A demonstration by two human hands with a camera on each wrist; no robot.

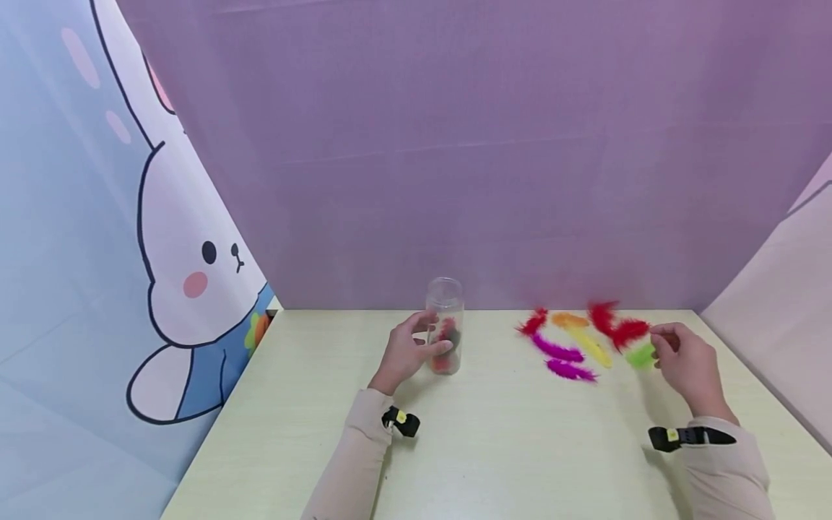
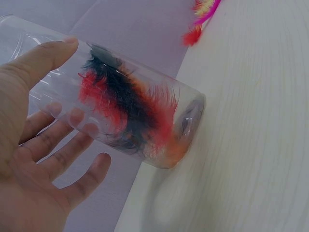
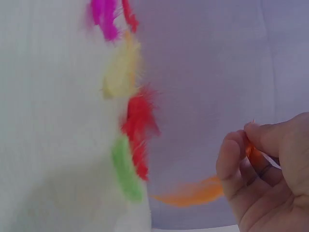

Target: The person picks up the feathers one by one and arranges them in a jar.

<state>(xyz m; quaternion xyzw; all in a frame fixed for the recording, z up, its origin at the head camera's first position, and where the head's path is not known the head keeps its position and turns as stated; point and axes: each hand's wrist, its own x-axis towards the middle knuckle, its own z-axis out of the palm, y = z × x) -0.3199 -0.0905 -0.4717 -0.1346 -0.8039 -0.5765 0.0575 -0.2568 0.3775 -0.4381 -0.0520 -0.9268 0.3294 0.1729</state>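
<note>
Several loose feathers (image 1: 590,347) right of centre, backdrop (image 1: 468,159) behind; left hand (image 1: 404,355) grips jar (image 1: 445,297), right hand (image 1: 690,367) pinches orange feather (image 3: 190,191).

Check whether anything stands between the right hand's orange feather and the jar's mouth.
Nothing visible blocks it: only loose feathers lie on the tabletop between the right hand, which pinches the orange feather, and the jar. No lid shows over its mouth; the left hand holds it lower down.

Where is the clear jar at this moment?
In the head view, the clear jar is in the left hand, near the picture's middle, left of the feathers on the table.
</note>
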